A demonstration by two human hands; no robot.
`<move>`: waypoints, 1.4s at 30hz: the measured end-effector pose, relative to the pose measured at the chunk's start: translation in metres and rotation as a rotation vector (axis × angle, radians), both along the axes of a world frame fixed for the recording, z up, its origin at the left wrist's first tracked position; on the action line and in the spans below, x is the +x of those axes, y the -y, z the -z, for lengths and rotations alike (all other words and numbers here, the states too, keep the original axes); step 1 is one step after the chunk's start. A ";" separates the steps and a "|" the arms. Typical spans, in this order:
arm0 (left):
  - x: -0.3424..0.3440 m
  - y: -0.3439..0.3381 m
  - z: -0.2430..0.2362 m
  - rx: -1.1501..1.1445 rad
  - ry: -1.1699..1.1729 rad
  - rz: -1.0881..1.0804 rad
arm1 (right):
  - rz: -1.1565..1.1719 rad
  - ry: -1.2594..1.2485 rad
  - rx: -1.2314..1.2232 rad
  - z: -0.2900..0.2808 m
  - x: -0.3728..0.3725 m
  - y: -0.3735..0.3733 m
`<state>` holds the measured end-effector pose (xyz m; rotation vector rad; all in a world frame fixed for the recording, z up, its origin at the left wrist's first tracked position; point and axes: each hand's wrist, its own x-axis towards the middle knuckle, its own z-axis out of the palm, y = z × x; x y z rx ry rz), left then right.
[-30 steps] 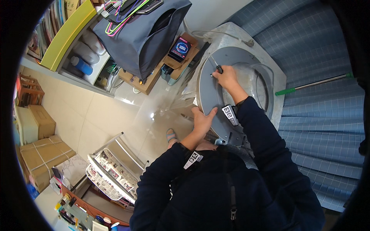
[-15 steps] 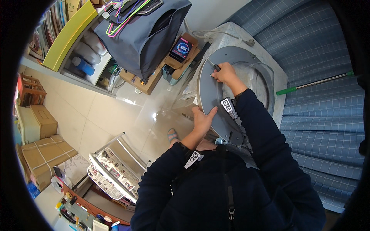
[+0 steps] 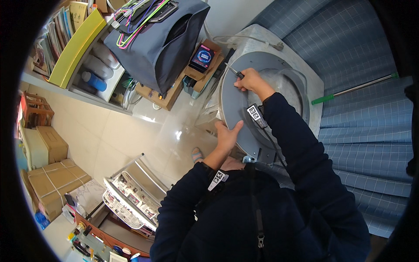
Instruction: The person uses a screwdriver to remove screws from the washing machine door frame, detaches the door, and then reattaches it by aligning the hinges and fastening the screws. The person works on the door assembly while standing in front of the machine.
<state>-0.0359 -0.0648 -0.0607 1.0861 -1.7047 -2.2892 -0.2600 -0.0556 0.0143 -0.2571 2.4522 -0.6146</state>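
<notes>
A grey ring-shaped panel (image 3: 232,98) with a wide round opening lies on top of a pale box-like body. At its near left edge my left hand (image 3: 227,137) grips the rim, thumb on the face and fingers partly hidden past the edge. My right hand (image 3: 254,82) is closed around the dark handle of a screwdriver (image 3: 231,68), above the panel's upper left part. The metal shaft points up and left, toward the outer rim; whether its tip touches anything I cannot tell. Cloudy clear plastic (image 3: 279,85) shows inside the opening.
Blue checked curtain (image 3: 362,118) hangs at right, with a green-handled pole (image 3: 323,99) against it. A dark fabric-covered box (image 3: 152,56) and an open carton (image 3: 214,48) stand beyond. A folding chair (image 3: 131,196) and cardboard boxes (image 3: 59,179) sit at left.
My right hand has shifted slightly up and left with the screwdriver, and more of the shaft shows. My left hand keeps its hold on the rim. The whole view has moved a little.
</notes>
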 end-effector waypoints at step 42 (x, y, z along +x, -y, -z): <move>0.012 0.020 0.001 0.082 0.025 0.044 | 0.527 -0.274 -0.260 0.036 0.070 -0.429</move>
